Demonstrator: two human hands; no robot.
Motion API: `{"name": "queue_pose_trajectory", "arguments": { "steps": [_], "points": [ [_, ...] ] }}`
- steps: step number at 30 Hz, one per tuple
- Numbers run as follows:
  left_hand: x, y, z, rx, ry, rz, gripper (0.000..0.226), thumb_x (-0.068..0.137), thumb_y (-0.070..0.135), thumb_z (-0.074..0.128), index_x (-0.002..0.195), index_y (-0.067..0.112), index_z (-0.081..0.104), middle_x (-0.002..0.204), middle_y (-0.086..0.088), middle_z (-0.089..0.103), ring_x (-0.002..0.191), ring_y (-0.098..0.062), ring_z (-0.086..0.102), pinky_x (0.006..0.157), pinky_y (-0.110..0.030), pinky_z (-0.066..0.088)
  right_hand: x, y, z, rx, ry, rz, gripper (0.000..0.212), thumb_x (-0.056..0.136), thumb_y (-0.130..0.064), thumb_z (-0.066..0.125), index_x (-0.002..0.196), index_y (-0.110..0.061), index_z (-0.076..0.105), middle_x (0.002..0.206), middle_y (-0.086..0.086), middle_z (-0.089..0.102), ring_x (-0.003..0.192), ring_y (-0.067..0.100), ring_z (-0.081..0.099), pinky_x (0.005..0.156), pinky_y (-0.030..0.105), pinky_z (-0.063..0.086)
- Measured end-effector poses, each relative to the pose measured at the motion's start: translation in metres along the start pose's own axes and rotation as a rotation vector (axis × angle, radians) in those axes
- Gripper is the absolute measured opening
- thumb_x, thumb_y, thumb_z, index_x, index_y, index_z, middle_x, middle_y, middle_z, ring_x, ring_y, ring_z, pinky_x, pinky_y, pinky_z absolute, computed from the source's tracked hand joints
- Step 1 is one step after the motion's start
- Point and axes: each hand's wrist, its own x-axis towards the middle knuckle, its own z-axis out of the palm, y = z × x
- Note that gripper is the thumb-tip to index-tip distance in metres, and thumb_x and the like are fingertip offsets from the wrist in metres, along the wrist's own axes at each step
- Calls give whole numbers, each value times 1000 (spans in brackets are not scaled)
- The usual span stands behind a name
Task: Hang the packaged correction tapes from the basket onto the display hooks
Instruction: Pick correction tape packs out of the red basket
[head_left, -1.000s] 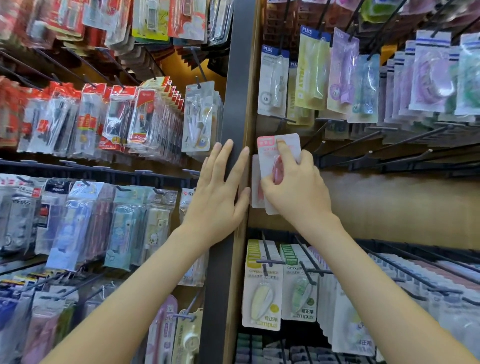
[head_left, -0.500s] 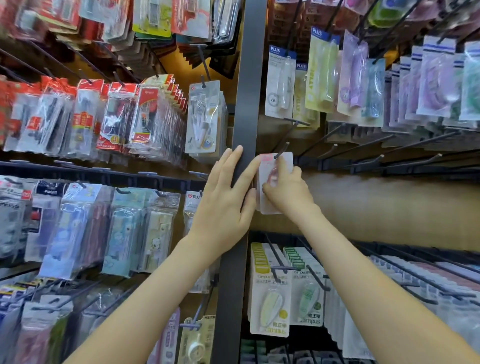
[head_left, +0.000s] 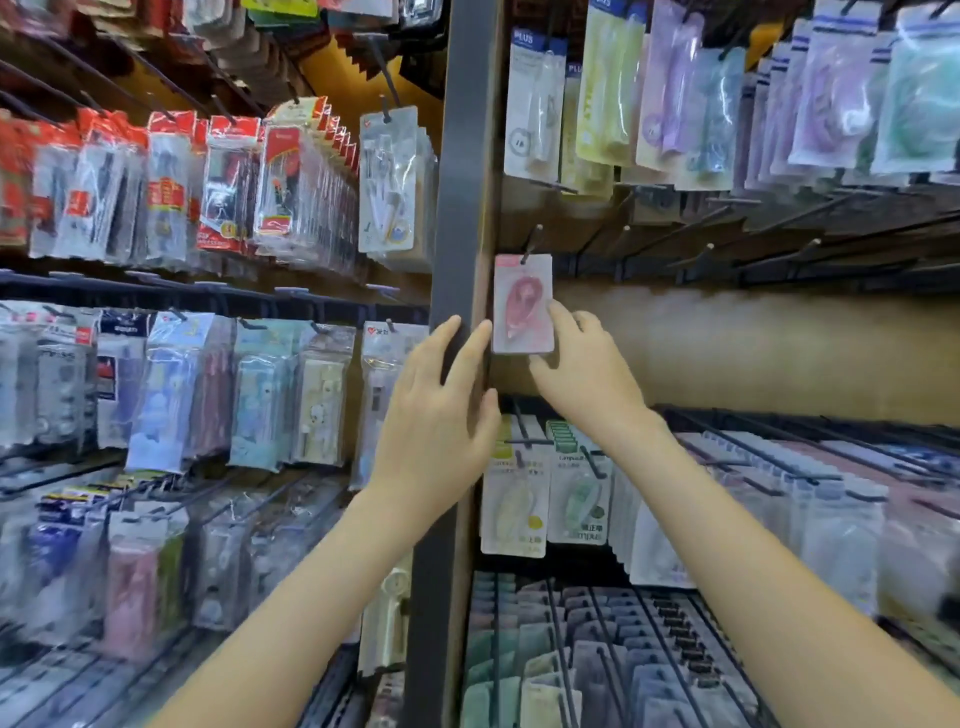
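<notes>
A pink correction tape in a clear package (head_left: 522, 304) hangs from the leftmost black hook (head_left: 533, 240) of the middle row, just right of the dark upright post (head_left: 460, 208). My right hand (head_left: 584, 371) sits at the package's lower right corner, its index finger along the right edge and its thumb just under the bottom edge, fingers loose. With its fingers straight, my left hand (head_left: 441, 410) rests flat against the post, beside the package. The basket is out of view.
Several bare black hooks (head_left: 753, 249) run to the right along the same row. Packaged correction tapes (head_left: 675, 93) hang above, and more tapes (head_left: 545, 493) below. Left of the post, pens and tapes (head_left: 208, 182) fill the hooks.
The pink package went from my right hand's grip onto the hook and now hangs there. My right hand slid down to its lower corner. My left hand stayed on the post.
</notes>
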Motion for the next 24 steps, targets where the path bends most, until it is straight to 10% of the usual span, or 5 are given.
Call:
{"name": "queue_pose_trajectory", "arguments": {
  "steps": [8, 12, 16, 20, 24],
  "points": [
    [-172, 121, 12, -157, -153, -145, 42, 95, 22, 46, 132, 3, 51, 124, -12, 56, 117, -18, 48, 105, -16, 30, -219, 55, -30, 157, 153, -192, 39, 94, -21, 50, 129, -5, 55, 121, 9, 58, 116, 21, 50, 100, 27, 37],
    [-329, 180, 21, -272, -590, -465, 40, 93, 24, 46, 131, 10, 52, 117, -5, 56, 107, -12, 51, 89, -11, 36, -368, 113, 2, 205, -223, 30, 39, 95, -25, 50, 131, -10, 54, 121, 4, 56, 115, 17, 48, 95, 23, 37],
    [-493, 209, 21, -182, -1025, -843, 40, 92, 26, 47, 129, 12, 54, 113, -8, 56, 100, -30, 59, 85, -41, 49, -528, 175, 51, 170, -598, 402, 43, 94, -20, 57, 136, -11, 50, 125, 7, 53, 119, 27, 47, 94, 27, 34],
    [-656, 214, 25, -14, -1342, -1023, 43, 73, 4, 64, 115, 12, 59, 90, -17, 63, 69, -37, 66, 55, -30, 48, -691, 230, 110, 84, -826, 708, 47, 83, -25, 58, 125, -2, 58, 116, 21, 60, 107, 42, 56, 88, 44, 47],
    [-817, 205, 25, 204, -1648, -1242, 44, 96, 23, 49, 139, 15, 42, 119, -16, 53, 112, -37, 54, 94, -39, 45, -841, 267, 171, 37, -952, 842, 46, 78, -4, 70, 122, 3, 59, 112, 26, 62, 103, 46, 59, 89, 43, 45]
  ]
}}
